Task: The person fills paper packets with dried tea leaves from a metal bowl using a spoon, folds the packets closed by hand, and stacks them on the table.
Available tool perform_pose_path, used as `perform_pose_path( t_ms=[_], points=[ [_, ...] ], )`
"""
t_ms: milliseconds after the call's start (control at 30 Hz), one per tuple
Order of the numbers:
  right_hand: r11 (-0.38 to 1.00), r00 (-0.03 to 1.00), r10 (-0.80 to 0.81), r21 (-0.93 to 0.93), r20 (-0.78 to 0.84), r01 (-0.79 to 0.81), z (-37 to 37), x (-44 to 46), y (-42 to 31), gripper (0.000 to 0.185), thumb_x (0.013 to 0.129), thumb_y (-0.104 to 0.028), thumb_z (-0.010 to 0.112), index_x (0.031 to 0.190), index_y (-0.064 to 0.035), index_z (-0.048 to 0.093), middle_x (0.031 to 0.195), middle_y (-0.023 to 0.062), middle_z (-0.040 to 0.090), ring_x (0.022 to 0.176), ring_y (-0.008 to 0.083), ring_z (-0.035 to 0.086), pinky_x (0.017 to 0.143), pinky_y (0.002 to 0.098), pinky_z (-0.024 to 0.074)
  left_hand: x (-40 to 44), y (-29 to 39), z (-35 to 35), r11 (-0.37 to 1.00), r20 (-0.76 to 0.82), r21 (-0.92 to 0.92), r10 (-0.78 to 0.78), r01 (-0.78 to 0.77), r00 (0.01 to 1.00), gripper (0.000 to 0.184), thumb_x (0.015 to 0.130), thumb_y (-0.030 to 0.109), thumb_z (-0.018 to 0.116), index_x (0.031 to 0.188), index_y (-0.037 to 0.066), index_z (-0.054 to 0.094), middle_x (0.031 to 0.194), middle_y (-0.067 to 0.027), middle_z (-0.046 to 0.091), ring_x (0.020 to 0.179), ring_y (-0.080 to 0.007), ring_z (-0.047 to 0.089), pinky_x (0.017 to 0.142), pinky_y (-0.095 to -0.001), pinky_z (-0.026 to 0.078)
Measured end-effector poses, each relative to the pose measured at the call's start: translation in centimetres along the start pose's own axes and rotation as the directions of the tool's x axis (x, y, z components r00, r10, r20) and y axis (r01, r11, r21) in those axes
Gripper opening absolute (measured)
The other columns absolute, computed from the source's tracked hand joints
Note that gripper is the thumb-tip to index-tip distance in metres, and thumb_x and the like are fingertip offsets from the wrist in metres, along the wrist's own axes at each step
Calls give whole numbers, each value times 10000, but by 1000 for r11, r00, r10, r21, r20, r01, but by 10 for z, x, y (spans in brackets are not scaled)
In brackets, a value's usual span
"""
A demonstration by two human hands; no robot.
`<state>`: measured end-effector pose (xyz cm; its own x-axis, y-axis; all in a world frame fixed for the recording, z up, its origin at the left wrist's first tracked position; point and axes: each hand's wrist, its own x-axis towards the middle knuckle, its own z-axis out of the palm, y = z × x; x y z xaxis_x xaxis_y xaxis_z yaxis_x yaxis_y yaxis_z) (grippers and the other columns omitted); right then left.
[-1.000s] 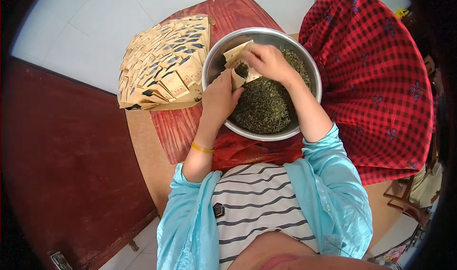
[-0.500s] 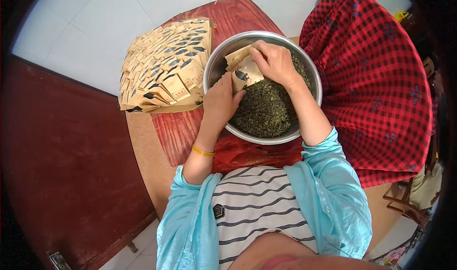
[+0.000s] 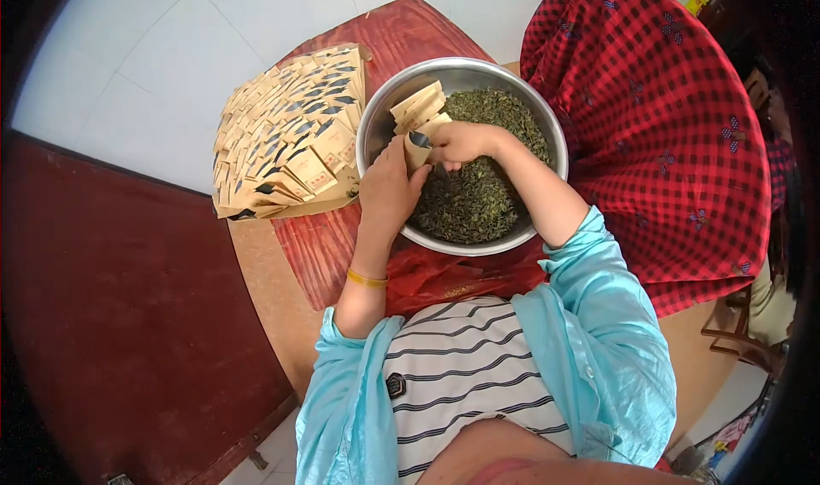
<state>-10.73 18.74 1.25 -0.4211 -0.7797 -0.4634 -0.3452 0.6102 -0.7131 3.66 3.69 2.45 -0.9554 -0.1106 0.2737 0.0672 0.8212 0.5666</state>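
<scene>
One small paper packet (image 3: 414, 155) is held by the left hand (image 3: 387, 180), its fingers and thumb closed round the lower sides, inside the left part of the metal bowl (image 3: 457, 76); mouth up, rounded open, a dark inside shown. The right hand (image 3: 466, 143) is placed just beside that mouth, fingers bent and bunched low over the dry leaves (image 3: 475, 201); whether anything is pinched there, or the packet is touched, cannot be told. More packets (image 3: 418, 104) are leaned behind, against the bowl's far left side. Handling, as judged: the sides are best pressed lightly, since paper is easily creased and the mouth would be narrowed by a hard squeeze. The mouth should be kept upright and above the leaves, so that stray bits are dropped back into the bowl. Small pinches would be passed more cleanly than large ones. The packets behind should be cleared by the right knuckles. Left of the bowl, a carton (image 3: 338, 193) is crowded with similar packets.
</scene>
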Motion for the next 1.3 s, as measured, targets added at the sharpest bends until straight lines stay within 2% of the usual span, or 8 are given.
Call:
perform_pose_path(
  t_ms=[100,233,500,700,900,1033,1100,1300],
  points=[
    [964,986,-108,231,-125,134,-10,-7,3,275,961,-209,499,901,17,643,746,85,658,625,145,608,604,293,514,0,1,-1,1000,25,26,-15,15,1000,532,816,272,740,1246,71,500,1007,-175,663,925,-373,642,749,-447,515],
    [937,905,-118,256,-408,238,-23,-10,3,368,1024,-342,494,878,-19,595,629,-1,558,555,78,524,529,232,438,-1,0,1,999,-7,49,-2,2,1000,497,788,247,750,1163,50,491,971,-155,641,912,-356,635,739,-452,513],
    [910,795,-137,242,-591,337,-30,-21,-8,370,1023,-356,494,845,-44,583,598,-25,513,527,59,476,495,228,375,0,1,0,999,12,48,10,-11,1000,499,792,246,745,1163,32,488,973,-149,627,907,-349,634,737,-450,514],
    [924,679,-233,58,-696,377,-19,-20,-17,344,1005,-342,526,871,-39,620,605,2,550,550,103,546,522,268,423,0,-2,1,999,-11,35,13,-13,1000,527,815,262,746,1238,57,510,978,-179,663,908,-369,642,741,-446,511],
    [821,535,-563,-500,-630,275,6,-30,-48,237,914,-295,612,821,-80,646,718,117,657,691,333,651,607,418,517,1,-3,2,999,21,34,10,-11,1000,537,808,247,752,1242,48,507,924,-159,657,860,-356,642,708,-437,505],
    [796,465,-603,-528,-648,298,0,-38,-52,146,886,-220,660,862,-78,685,726,125,644,681,328,639,593,394,500,1,-2,2,1000,-7,19,22,-22,1000,527,809,250,750,1232,46,509,902,-150,652,838,-349,641,694,-437,500],
    [751,334,-661,-585,-672,307,-5,-39,-51,131,876,-198,668,854,-69,677,722,125,638,680,330,634,588,397,494,1,-2,2,999,-33,26,36,-35,999,517,813,258,747,1224,50,512,900,-151,651,834,-347,643,692,-438,500],
    [771,393,-637,-558,-663,307,-1,-40,-52,131,879,-179,662,842,-53,659,722,130,635,668,325,635,589,397,491,2,-4,3,999,-1,38,21,-21,1000,551,819,277,742,1260,49,504,912,-166,660,843,-351,650,703,-439,507]
  ],
)
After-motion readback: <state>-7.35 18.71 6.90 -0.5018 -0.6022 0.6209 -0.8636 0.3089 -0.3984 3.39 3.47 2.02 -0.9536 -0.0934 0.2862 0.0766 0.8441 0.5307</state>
